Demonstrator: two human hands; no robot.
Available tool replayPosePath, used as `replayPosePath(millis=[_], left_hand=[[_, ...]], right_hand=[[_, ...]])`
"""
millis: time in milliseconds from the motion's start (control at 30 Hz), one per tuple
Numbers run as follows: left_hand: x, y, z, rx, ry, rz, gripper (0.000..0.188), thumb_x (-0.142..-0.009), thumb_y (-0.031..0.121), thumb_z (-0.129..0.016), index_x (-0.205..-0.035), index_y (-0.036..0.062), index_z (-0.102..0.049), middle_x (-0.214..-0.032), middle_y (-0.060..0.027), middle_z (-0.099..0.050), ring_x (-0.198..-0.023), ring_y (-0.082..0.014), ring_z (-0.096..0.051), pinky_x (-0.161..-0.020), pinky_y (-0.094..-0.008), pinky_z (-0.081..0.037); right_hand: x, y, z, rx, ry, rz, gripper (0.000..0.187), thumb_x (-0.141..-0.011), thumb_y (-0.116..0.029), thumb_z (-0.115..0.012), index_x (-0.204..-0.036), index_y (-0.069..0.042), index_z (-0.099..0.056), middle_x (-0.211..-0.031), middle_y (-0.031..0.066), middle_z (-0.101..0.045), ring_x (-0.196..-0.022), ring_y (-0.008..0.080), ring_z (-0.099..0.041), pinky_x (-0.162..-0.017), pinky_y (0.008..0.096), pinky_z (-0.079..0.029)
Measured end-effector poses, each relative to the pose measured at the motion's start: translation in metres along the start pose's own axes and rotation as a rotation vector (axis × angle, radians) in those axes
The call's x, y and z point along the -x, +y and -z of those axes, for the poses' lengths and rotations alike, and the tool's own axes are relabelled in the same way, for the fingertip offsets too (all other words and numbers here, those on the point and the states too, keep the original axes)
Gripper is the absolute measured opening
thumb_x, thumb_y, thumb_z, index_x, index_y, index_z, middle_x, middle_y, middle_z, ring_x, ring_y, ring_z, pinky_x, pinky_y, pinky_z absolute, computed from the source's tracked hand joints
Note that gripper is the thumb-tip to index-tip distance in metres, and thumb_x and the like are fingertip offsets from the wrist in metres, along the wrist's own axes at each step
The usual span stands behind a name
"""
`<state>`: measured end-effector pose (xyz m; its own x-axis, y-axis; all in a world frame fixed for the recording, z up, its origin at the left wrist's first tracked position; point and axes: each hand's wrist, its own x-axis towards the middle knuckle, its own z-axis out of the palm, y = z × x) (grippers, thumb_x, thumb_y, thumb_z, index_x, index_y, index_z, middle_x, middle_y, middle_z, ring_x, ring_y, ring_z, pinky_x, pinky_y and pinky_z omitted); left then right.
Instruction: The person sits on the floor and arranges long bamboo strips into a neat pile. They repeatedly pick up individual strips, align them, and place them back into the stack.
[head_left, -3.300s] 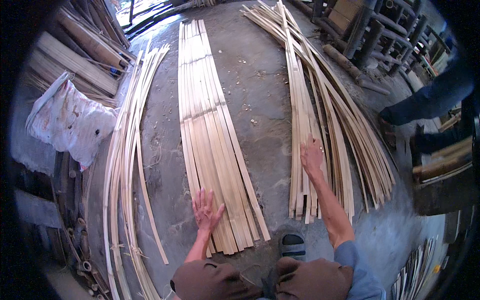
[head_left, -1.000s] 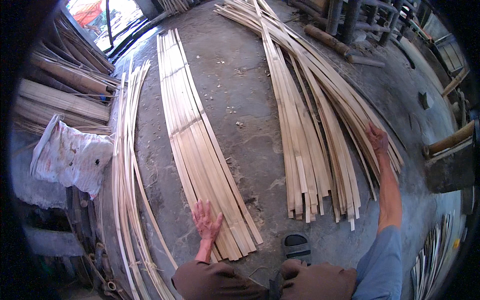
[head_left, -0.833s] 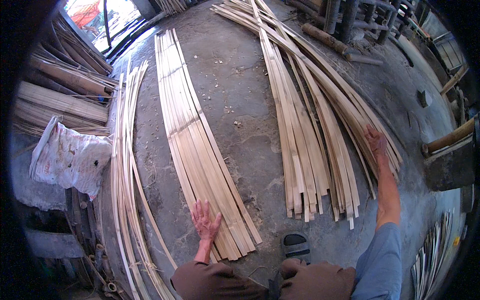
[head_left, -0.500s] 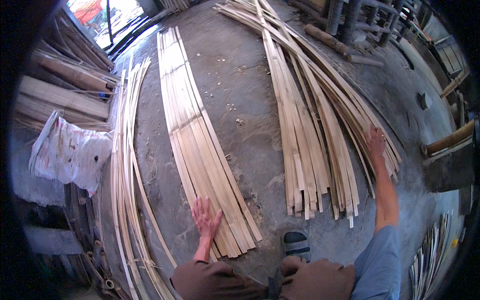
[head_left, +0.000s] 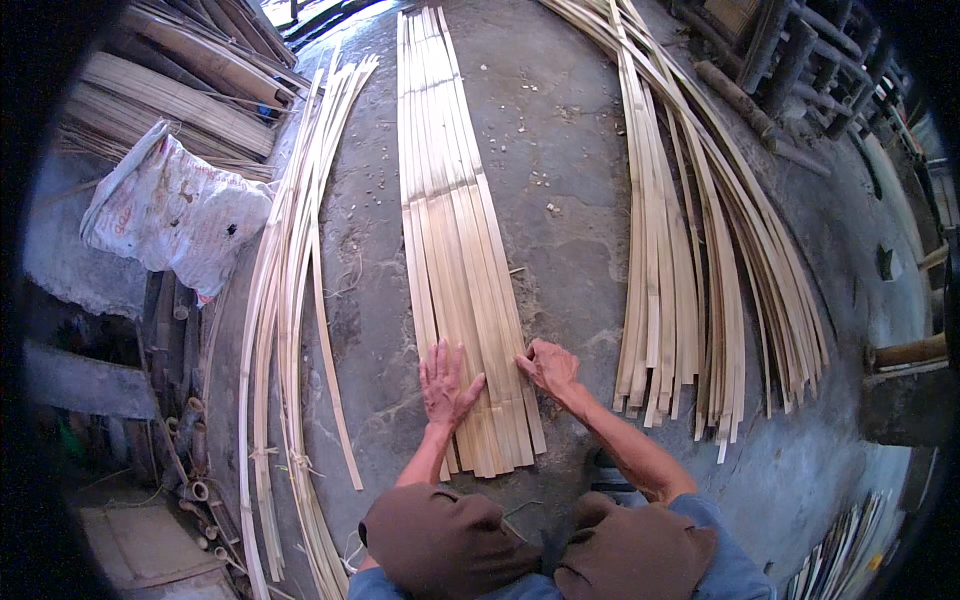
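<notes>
A row of flat, pale bamboo strips (head_left: 455, 240) lies side by side on the floor in front of me, running away from my knees. My left hand (head_left: 450, 385) rests flat on the near part of this row, toward its left edge, fingers spread. At the row's right edge is my right hand (head_left: 552, 368), its fingers curled in and closed on the outermost bamboo strip. The fingertips are partly hidden, so how much they grip is hard to see.
Right of the row lies a fanned pile of more bamboo strips (head_left: 655, 270). A looser bunch (head_left: 285, 290) lies to the left, beside a white sack (head_left: 175, 205). Cut bamboo poles (head_left: 200, 490) sit lower left. A log (head_left: 740, 100) and a wooden frame lie at the far right.
My right hand has left the fanned pile on the right and come to the right edge of the middle row. My left hand stays flat on the row. The view has shifted.
</notes>
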<state>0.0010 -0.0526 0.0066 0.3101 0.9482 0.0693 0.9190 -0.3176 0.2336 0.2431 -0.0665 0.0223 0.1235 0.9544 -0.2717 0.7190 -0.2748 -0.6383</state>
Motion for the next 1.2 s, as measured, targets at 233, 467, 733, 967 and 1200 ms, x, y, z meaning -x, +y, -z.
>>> replayPosePath(millis=[233, 467, 733, 967, 1200], left_hand=[[0.002, 0.004, -0.001, 0.025, -0.01, 0.013, 0.08, -0.085, 0.055, -0.065, -0.152, 0.017, -0.041, -0.16, -0.0142, -0.029, -0.151, -0.0309, -0.018, -0.122, -0.0523, -0.012], [-0.002, 0.003, 0.004, 0.02, 0.008, -0.006, 0.079, -0.086, 0.055, -0.064, -0.152, 0.0169, -0.041, -0.16, -0.0136, -0.029, -0.151, -0.0307, -0.019, -0.123, -0.0517, -0.012], [0.003, -0.001, 0.0, 0.007, -0.021, 0.027, 0.078, -0.086, 0.054, -0.065, -0.151, 0.0179, -0.042, -0.161, -0.013, -0.028, -0.151, -0.0307, -0.019, -0.123, -0.0511, -0.011], [-0.002, 0.005, 0.0, 0.038, -0.023, 0.009, 0.077, -0.086, 0.053, -0.065, -0.151, 0.0172, -0.042, -0.161, -0.0138, -0.028, -0.152, -0.0311, -0.018, -0.122, -0.0515, -0.01], [-0.001, 0.003, 0.003, 0.054, -0.067, 0.033, 0.08, -0.086, 0.056, -0.063, -0.152, 0.0161, -0.041, -0.162, -0.0152, -0.026, -0.152, -0.0311, -0.017, -0.123, -0.0508, -0.008]], right_hand=[[0.008, 0.001, -0.01, -0.019, 0.059, -0.02, 0.031, -0.088, -0.037, -0.068, -0.089, -0.006, -0.065, -0.086, 0.0166, -0.07, -0.086, 0.0402, -0.068, -0.07, 0.0527, -0.051], [0.015, 0.005, -0.004, -0.393, 0.14, -0.068, 0.03, -0.092, -0.032, -0.064, -0.09, -0.002, -0.062, -0.073, 0.0113, -0.064, -0.07, 0.0254, -0.066, -0.062, 0.0429, -0.05], [0.046, -0.007, 0.157, -0.935, 0.799, 0.119, 0.019, -0.103, -0.023, -0.056, -0.09, -0.009, -0.06, -0.065, -0.0062, -0.047, -0.054, 0.0011, -0.041, -0.045, 0.0204, -0.032], [0.1, 0.001, 0.256, -0.78, 1.117, 0.226, 0.02, -0.103, -0.022, -0.058, -0.105, -0.003, -0.062, -0.073, -0.0065, -0.05, -0.061, 0.0001, -0.04, -0.052, 0.0197, -0.035], [0.104, 0.035, 0.227, -0.732, 0.875, -0.03, 0.038, -0.102, -0.022, -0.059, -0.134, -0.001, -0.06, -0.076, -0.0047, -0.053, -0.064, 0.0027, -0.044, -0.056, 0.0197, -0.035]])
